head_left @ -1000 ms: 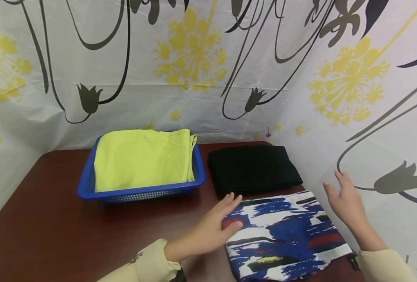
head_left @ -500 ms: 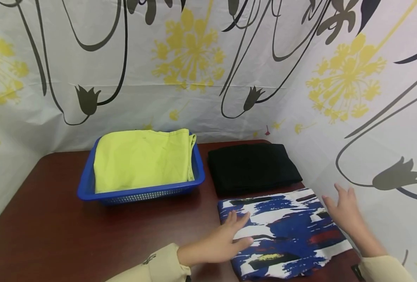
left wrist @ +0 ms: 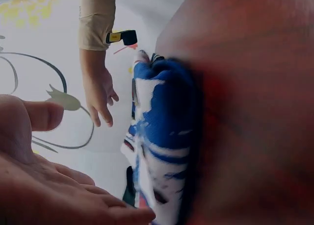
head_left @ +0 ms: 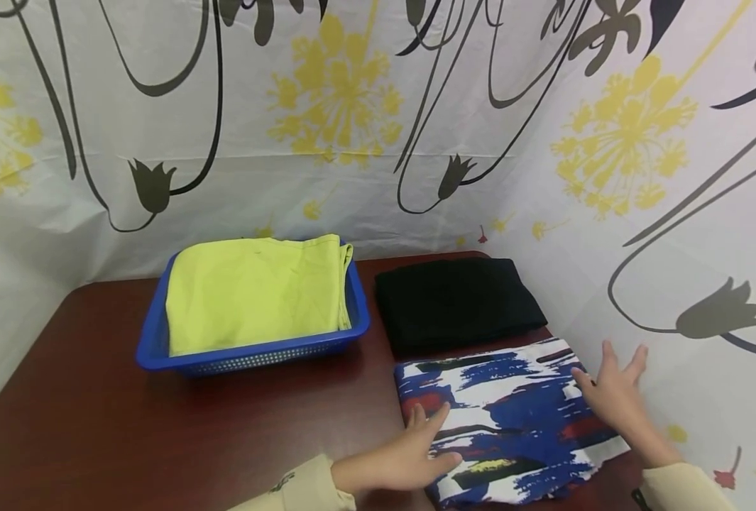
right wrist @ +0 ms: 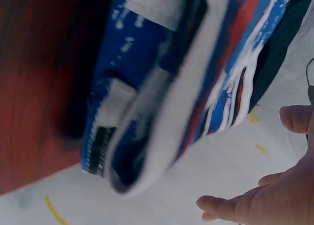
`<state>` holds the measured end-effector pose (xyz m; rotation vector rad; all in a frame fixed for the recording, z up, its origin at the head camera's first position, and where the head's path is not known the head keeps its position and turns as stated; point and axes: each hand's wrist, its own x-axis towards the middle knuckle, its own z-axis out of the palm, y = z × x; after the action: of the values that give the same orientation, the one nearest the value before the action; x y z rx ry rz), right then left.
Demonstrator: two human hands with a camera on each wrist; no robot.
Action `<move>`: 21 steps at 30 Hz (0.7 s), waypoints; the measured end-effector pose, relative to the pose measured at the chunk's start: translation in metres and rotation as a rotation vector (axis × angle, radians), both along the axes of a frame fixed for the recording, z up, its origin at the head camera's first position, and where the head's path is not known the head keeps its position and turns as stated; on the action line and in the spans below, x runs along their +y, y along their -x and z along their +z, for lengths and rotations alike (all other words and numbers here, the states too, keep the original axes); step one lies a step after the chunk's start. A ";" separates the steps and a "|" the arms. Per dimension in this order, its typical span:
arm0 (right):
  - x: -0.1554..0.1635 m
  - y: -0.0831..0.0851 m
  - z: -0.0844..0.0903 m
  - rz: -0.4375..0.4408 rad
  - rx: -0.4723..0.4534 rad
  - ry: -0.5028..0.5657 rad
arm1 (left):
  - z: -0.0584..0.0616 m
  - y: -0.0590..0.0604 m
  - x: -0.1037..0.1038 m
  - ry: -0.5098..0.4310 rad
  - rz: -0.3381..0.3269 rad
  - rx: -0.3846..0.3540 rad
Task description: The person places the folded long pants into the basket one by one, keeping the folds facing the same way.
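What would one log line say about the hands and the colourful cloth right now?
left hand: open, resting on patterned folded cloth | right hand: open at cloth's right edge | black folded cloth: behind | blue basket: yellow-green cloth inside

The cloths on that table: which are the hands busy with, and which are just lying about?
In hand:
- patterned cloth, folded, blue, white and red
- left hand, at its left edge
- right hand, at its right edge

Lying about:
- black cloth, folded behind it
- yellow cloth
- blue basket holding it

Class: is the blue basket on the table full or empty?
Full: a folded yellow-green cloth fills the blue basket, covering its floor.
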<state>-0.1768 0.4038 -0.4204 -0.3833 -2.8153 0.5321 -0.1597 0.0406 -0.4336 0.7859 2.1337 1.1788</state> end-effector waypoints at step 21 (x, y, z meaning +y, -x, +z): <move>0.022 -0.001 -0.042 -0.021 -0.062 0.061 | -0.025 -0.004 0.006 -0.137 0.233 -0.216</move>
<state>-0.1757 0.4255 -0.4622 -0.4480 -2.8567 0.6127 -0.1552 0.0464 -0.4589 0.4504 2.0193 1.4724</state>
